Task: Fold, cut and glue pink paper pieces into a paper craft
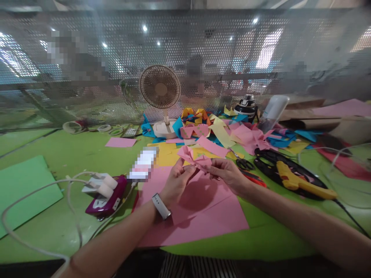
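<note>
Between my two hands is a folded piece of pink paper [199,159], raised over the table. My left hand [180,178], with a light strap on the wrist, pinches its left side. The fingers of my right hand [227,173] are closed on its right edge. Below lie large pink paper sheets [208,226], with a yellow sheet [165,154] behind them. Black-handled scissors [245,163] rest just beyond my right hand. A lit phone [144,164] lies to the left of my left hand, with a cable at its lower end.
A purple power strip [107,200] with white plugs and loose cables sits left, near green paper [29,189]. On the right, a yellow glue gun [304,183] lies on a black tray. A fan [160,87] and heaped coloured paper scraps [249,133] stand behind, before a perforated metal screen [203,50].
</note>
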Available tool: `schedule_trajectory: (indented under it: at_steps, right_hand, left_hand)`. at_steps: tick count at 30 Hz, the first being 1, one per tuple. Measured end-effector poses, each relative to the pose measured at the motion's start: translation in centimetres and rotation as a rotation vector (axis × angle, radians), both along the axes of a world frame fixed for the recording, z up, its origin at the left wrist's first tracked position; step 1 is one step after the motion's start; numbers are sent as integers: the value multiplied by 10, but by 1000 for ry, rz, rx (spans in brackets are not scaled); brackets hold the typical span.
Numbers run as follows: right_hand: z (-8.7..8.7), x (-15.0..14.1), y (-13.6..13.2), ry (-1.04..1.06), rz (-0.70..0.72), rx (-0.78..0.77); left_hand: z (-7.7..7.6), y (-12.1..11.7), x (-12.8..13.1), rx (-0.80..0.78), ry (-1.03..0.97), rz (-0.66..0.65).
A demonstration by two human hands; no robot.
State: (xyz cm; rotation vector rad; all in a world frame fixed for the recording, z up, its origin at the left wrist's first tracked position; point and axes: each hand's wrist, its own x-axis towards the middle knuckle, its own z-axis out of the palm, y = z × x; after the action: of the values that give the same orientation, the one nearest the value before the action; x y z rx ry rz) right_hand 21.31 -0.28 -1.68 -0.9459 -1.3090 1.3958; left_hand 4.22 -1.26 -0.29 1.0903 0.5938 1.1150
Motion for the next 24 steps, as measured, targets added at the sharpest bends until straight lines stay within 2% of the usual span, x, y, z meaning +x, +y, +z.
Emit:
schedule_trajectory:
  at_steps: [3, 6, 11, 15, 20, 24]
  right_hand:
    - [2, 0, -1, 10, 6, 4]
    - [1, 0, -2, 23, 22, 7]
    - [-1, 0, -3, 23, 44, 25]
    - [-2, 0, -3, 28, 60, 5]
    - [-2, 2, -2, 70, 105, -21]
    - [1, 5, -1, 62, 110, 15]
  left_hand:
    - [-2, -1, 0, -19, 8, 15]
    - [-5, 0, -2, -28, 128, 37]
    - [-11, 4, -2, 97, 340, -35]
    - [-10, 5, -1, 167, 356, -24]
    - [-6, 4, -1, 165, 354, -41]
    - [-8, 5, -3, 153, 349, -13]
